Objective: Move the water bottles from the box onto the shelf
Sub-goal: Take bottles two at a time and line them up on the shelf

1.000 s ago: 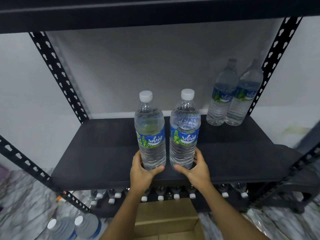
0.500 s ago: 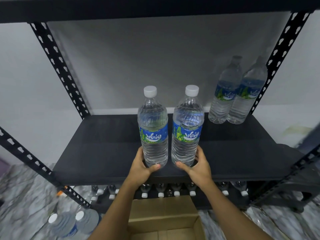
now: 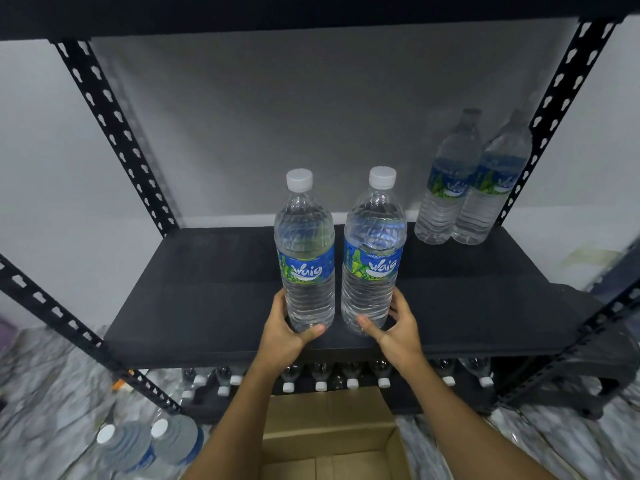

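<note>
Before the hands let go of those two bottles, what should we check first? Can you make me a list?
1. Grip: the left hand holds the left bottle, the right hand holds the right bottle: ok.
2. Caps on both: ok.
3. Both bottles about upright: ok.
4. Bases flat on the shelf: cannot tell, the hands hide them.
5. Away from the front edge: not ok, they are close to it.
6. Bare shelf behind for pushing them back: ok.
</note>
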`<act>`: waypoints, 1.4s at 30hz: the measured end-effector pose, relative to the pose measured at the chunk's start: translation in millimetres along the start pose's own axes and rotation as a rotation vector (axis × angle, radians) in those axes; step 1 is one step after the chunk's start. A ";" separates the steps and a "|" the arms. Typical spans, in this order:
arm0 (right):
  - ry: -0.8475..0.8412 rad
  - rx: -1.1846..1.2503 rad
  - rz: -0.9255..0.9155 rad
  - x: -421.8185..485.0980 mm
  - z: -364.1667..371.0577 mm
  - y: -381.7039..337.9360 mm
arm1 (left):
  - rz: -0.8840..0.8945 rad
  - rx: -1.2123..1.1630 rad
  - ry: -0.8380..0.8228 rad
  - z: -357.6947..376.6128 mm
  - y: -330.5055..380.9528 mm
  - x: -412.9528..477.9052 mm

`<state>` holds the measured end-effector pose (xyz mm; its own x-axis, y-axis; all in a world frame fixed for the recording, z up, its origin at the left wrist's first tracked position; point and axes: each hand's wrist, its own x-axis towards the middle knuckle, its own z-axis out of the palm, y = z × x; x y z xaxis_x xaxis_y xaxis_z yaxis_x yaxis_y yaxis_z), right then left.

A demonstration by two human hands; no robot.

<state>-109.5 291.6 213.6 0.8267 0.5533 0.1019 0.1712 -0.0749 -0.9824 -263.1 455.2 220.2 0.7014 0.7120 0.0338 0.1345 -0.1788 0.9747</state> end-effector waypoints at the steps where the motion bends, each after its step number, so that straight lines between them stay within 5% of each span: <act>1: 0.007 0.001 0.006 0.0 0.3 -0.6 | -0.004 0.001 0.000 -0.4 -0.3 0.0; 25: 0.114 -0.048 -0.037 -5.5 6.4 -13.2 | 0.030 -0.054 0.080 1.6 5.3 -0.7; 42: 0.030 -0.001 -0.038 -0.4 2.8 -9.4 | 0.037 -0.106 0.130 4.6 5.7 -5.6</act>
<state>-113.0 294.5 222.4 0.8353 0.5306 0.1438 0.2034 -0.0551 -0.9776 -263.0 447.0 224.5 0.6071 0.7893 0.0916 0.0310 -0.1387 0.9898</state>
